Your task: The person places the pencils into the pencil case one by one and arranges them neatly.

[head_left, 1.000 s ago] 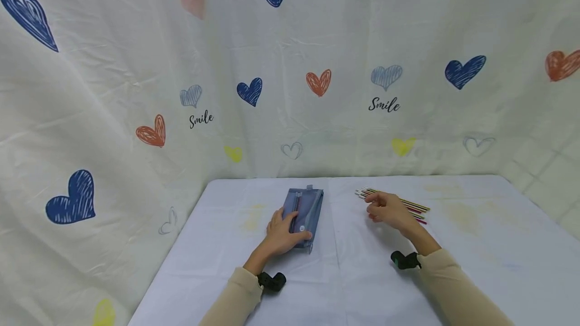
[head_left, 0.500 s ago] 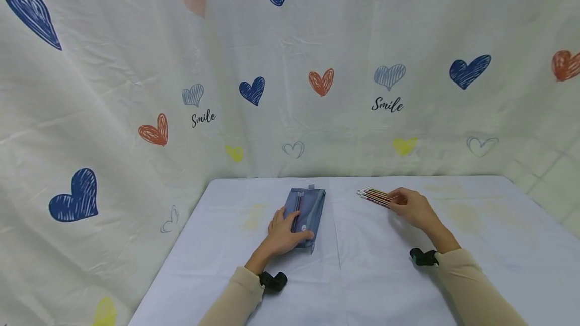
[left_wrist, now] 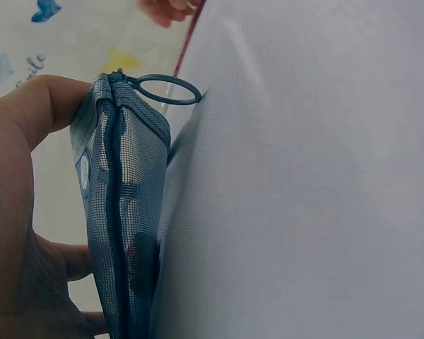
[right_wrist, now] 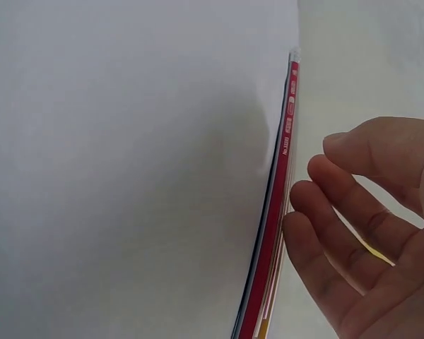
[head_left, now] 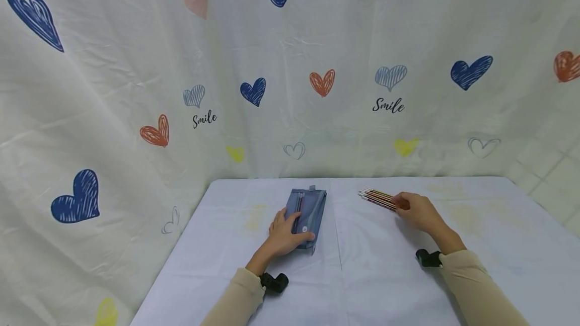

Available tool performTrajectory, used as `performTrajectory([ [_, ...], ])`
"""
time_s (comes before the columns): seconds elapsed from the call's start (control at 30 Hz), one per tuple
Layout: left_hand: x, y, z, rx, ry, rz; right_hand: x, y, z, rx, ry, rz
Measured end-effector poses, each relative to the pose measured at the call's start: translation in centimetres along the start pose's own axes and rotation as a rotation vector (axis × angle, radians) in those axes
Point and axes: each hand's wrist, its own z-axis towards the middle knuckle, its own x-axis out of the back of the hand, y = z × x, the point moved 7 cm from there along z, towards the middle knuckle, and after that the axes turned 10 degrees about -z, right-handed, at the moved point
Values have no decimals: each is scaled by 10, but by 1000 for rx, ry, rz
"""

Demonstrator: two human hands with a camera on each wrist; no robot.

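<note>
A blue mesh pencil case (head_left: 313,210) lies on the white-covered table, with slim pencil-like shapes along its left half. My left hand (head_left: 283,235) rests on the case, fingers spread over its left side and thumb along the near end. In the left wrist view, the zipper (left_wrist: 114,183) runs along the side of the case, and a ring pull (left_wrist: 168,88) hangs off the corner. To the right lies a bundle of several pencils (head_left: 376,198). My right hand (head_left: 419,213) is at its right end. In the right wrist view, loosely bent fingertips (right_wrist: 297,226) are right beside the red pencil (right_wrist: 277,205), thumb apart.
White cloth (head_left: 362,275) covers the table. Behind it hangs a pale curtain (head_left: 344,29) printed with hearts and "Smile". A small black camera (head_left: 428,258) is worn on the right wrist, another camera (head_left: 274,282) on the left.
My right hand has moved right along the pencils, from above their middle to their right end, uncovering more of their left part. My left hand stays on the pencil case.
</note>
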Motion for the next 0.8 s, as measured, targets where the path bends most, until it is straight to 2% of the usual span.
performTrajectory([
  [0.27,0,1,0,-2,0,-2,-6,1,1,-7,-52,-25],
  [0.8,-1,1,0,-9,5,-3,-14,-4,-3,43,-150,-30],
])
